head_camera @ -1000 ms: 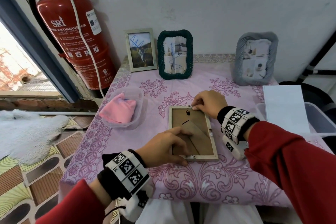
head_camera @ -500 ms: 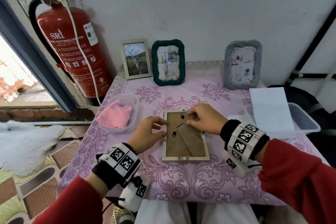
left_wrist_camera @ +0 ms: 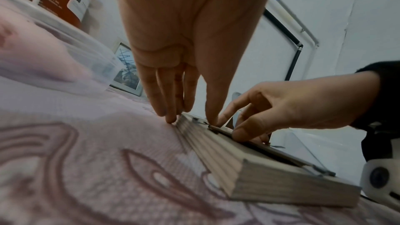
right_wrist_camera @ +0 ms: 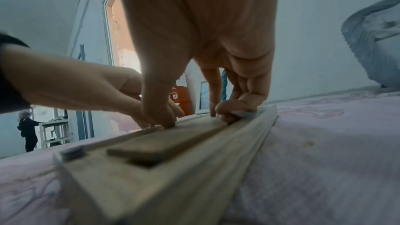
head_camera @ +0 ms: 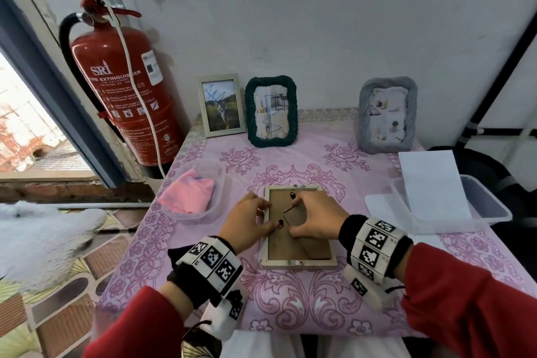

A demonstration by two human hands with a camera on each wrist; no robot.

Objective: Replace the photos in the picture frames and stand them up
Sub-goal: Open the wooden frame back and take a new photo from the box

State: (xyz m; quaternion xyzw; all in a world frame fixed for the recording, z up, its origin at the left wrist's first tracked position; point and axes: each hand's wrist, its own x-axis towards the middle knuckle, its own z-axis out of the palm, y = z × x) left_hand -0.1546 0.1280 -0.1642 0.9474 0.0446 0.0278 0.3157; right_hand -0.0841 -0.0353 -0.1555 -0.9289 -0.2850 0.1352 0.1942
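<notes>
A pale wooden picture frame [head_camera: 299, 261] lies face down on the pink tablecloth [head_camera: 319, 308], its brown backing board up and its fold-out stand [right_wrist_camera: 168, 141] flat. My left hand [head_camera: 268, 215] is at the frame's left rail. Its straight fingers [left_wrist_camera: 171, 117] touch the outer side, and the thumb presses a small black clip on the back. My right hand [head_camera: 295, 216] rests on the backing. Its thumb presses the stand's upper end, and the curled fingers [right_wrist_camera: 227, 114] sit on the stand's other side. The photo side is hidden.
Three frames stand along the wall: a pale wooden one [head_camera: 221, 104], a green one [head_camera: 271, 112] and a grey one [head_camera: 386, 115]. A clear tub with a pink cloth [head_camera: 191, 193] sits left. A clear tub with white paper [head_camera: 433, 183] sits right. A fire extinguisher [head_camera: 122, 90] stands beside the table.
My left hand slid up from the frame's lower left to the middle of its left rail. My right hand came down from the top edge onto the stand. The head view pulled back.
</notes>
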